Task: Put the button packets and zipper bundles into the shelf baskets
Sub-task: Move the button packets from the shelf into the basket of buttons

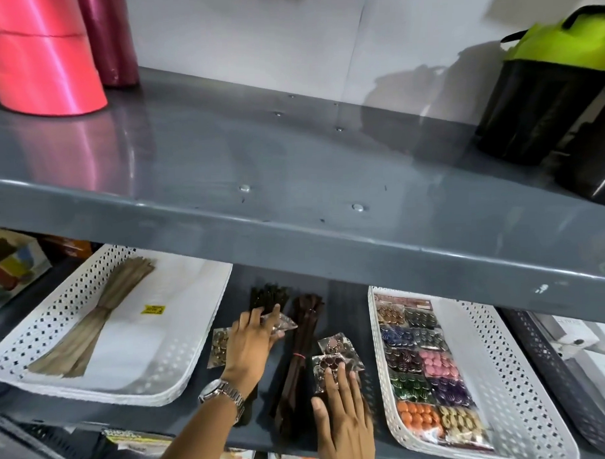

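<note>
- Two white perforated baskets are seen on the lower grey shelf (184, 419): left basket (74, 306) and right basket (498, 370).
- A tan zipper bundle (91, 322), tied at the middle, is laid in the left basket beside a white sheet with a yellow sticker (154, 309).
- Right basket is filled along its left side with clear button packets (426, 372): brown, blue, pink, green, purple, orange, cream buttons.
- Between the baskets, on the bare shelf, a black zipper bundle (265, 296) and a dark brown zipper bundle (298, 353) with a red band are lying.
- Left hand (250, 348), wristwatch (219, 392) worn, is closed on a clear crinkled packet (278, 324), held over the black bundle; contents cannot be made out.
- A packet of bronze buttons (219, 347) is partly covered by the left hand.
- Right hand (342, 420) is laid flat, fingers spread, on a packet of dark maroon buttons (333, 362); not clamped on it. A similar packet (336, 343) is just behind.
- Far ends of the dark bundles are hidden under the upper shelf (292, 181); the right basket's near corner is cut off by the frame edge.
</note>
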Available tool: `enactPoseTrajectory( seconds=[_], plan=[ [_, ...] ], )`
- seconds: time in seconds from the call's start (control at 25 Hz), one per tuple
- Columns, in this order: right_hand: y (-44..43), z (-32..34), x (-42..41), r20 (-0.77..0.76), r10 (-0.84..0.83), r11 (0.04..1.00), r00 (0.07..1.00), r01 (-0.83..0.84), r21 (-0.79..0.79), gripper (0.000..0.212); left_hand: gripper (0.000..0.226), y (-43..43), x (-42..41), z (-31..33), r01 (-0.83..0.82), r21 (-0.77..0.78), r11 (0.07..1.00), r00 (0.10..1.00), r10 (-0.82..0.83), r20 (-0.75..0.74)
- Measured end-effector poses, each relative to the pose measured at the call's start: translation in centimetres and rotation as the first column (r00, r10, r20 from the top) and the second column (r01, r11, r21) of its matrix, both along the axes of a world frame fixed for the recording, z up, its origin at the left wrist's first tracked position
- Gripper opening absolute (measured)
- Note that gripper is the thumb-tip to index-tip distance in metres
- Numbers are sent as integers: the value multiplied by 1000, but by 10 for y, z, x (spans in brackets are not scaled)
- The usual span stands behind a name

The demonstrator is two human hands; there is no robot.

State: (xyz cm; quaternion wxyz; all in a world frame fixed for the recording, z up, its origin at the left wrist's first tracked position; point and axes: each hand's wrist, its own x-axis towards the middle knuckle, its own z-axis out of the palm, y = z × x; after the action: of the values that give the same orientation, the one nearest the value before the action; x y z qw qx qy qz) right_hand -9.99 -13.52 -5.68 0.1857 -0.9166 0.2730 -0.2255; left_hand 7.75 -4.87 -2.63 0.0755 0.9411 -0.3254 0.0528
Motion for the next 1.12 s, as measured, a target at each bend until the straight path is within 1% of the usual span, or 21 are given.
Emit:
enactPoseTrajectory(
  seconds=[0.08, 0.16, 0.2, 0.28, 0.36, 0.44, 0.48, 0.52, 0.56, 0.6, 0.64, 0.68, 0.76, 0.88, 0.96, 1.04, 1.08, 1.12],
  plan=[
    [4, 9, -1, 45, -33, 999, 998, 31, 42, 63, 59, -5, -16, 8, 53, -84, 995, 998, -49, 50],
    [4, 20, -2, 64, -59, 992, 996, 51, 119, 75, 55, -17, -43, 12, 167, -152, 974, 986, -164, 34],
    [3, 24, -2, 64, -64, 986, 996, 53, 160, 81, 56, -22, -57, 13, 217, -171, 961, 974, -226, -31],
    [-2, 26, -1, 21, -44, 980, 999, 39, 196, 92, 59, -26, -79, 11, 313, -87, 946, 934, -323, -154],
    [-11, 19, -1, -60, -6, 985, 998, 17, 171, 97, 71, -16, -78, 17, 310, -82, 947, 914, -321, -248],
    [-14, 10, 0, -87, -5, 996, 996, 13, 91, 89, 86, 4, -61, 29, 212, -118, 970, 908, -240, -344],
    [-13, 6, 0, -93, -17, 999, 996, 21, 40, 82, 88, 16, -47, 33, 160, -85, 983, 908, -181, -379],
    [-10, 4, 0, -97, -31, 999, 995, 32, 9, 77, 86, 27, -30, 38, 128, 32, 991, 920, -106, -378],
    [-8, 4, 1, -102, -44, 999, 994, 44, -7, 74, 83, 35, -16, 41, 109, 200, 974, 946, -40, -322],
    [-5, 4, 1, -105, -51, 999, 993, 50, -16, 73, 83, 40, -5, 43, 98, 362, 927, 969, -6, -248],
    [-2, 5, 1, -102, -54, 998, 993, 52, -22, 72, 84, 41, 3, 43, 97, 473, 876, 980, 0, -200],
    [0, 8, 2, -93, -55, 998, 994, 53, -28, 71, 84, 40, 7, 45, 108, 536, 838, 983, -11, -182],
    [5, 12, 3, -76, -49, 998, 996, 46, -39, 67, 81, 35, 13, 48, 136, 574, 807, 982, -32, -188],
    [9, 14, 2, -57, -32, 999, 998, 32, 0, 68, 81, 32, 17, 58, 169, 571, 804, 977, -60, -204],
    [10, 18, 2, -26, -8, 998, 1000, 9, 69, 73, 84, 33, 19, 63, 194, 525, 829, 969, -78, -235],
    [11, 27, 1, -13, 30, 984, 999, -27, 178, 77, 76, 36, 16, 70, 203, 439, 875, 964, -101, -245],
    [12, 32, 1, -1, 41, 975, 999, -39, 218, 79, 68, 36, 15, 72, 211, 382, 900, 961, -119, -249],
    [12, 36, 0, 21, 43, 967, 999, -47, 251, 80, 58, 35, 15, 72, 219, 282, 934, 952, -141, -273]
  ],
)
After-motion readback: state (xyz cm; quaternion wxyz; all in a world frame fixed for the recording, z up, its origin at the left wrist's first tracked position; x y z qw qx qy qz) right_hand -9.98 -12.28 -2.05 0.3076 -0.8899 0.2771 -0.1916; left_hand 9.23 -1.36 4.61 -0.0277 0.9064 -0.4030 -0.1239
